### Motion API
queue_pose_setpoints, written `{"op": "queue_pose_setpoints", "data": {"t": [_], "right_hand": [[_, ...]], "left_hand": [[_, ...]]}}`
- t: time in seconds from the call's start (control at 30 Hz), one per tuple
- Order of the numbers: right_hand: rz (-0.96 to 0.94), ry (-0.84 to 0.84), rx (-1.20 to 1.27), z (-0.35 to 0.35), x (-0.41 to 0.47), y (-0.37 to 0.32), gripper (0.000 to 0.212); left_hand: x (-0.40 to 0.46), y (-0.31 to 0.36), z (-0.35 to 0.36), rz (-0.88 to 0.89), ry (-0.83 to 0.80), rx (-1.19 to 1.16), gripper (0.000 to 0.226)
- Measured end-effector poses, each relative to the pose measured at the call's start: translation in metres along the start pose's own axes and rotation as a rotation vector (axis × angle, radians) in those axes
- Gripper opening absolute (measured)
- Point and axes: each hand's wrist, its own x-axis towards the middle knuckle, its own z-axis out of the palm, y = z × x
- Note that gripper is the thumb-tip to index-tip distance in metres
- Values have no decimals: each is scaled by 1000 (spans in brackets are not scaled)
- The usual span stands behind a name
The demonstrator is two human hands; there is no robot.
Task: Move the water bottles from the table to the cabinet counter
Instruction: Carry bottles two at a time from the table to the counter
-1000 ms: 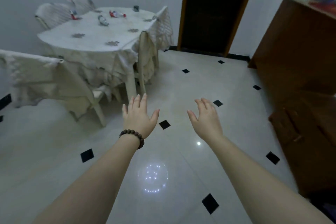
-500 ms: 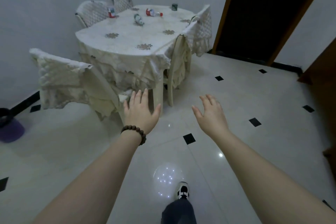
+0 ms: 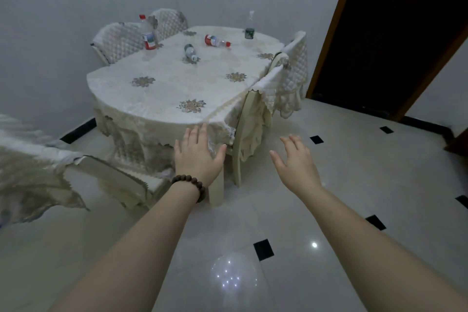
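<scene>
Several water bottles are on the far half of a round table (image 3: 162, 94) with a cream cloth. A red-capped bottle (image 3: 147, 33) stands upright at the left. A red-labelled bottle (image 3: 216, 41) lies on its side. A green-labelled bottle (image 3: 190, 52) lies near the middle. A clear bottle with a dark label (image 3: 250, 25) stands at the far right. My left hand (image 3: 197, 154), with a bead bracelet on the wrist, and my right hand (image 3: 295, 159) are stretched forward with fingers spread, holding nothing, short of the table's near edge.
Cloth-covered chairs ring the table: one at the near left (image 3: 35, 164), one at the right (image 3: 291, 68), two behind (image 3: 121, 40). A dark doorway (image 3: 395, 33) is at the right. A brown cabinet corner (image 3: 459, 142) shows at the right edge. The floor is glossy tile.
The view has swung left and closer to the table, which now looks larger. The cabinet has slid almost out of view. Both hands stay spread and empty.
</scene>
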Motion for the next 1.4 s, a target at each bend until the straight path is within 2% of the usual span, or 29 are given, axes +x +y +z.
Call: {"op": "queue_pose_setpoints", "data": {"t": [0.43,0.87,1.13,1.4], "right_hand": [[-100,-35,6,49,216,-15,56],[-206,-95,10,94,500,-63,54],[-97,-81,42,93,598,-20,55],[-140,-87,17,83,724,38,55]], "left_hand": [[183,-26,53,-117,2,9,72],[456,-45,91,-206,28,-71,71],[554,-9,133,-141,-28,-40,71],[647,35,195,-186,-24,-6,72]]}}
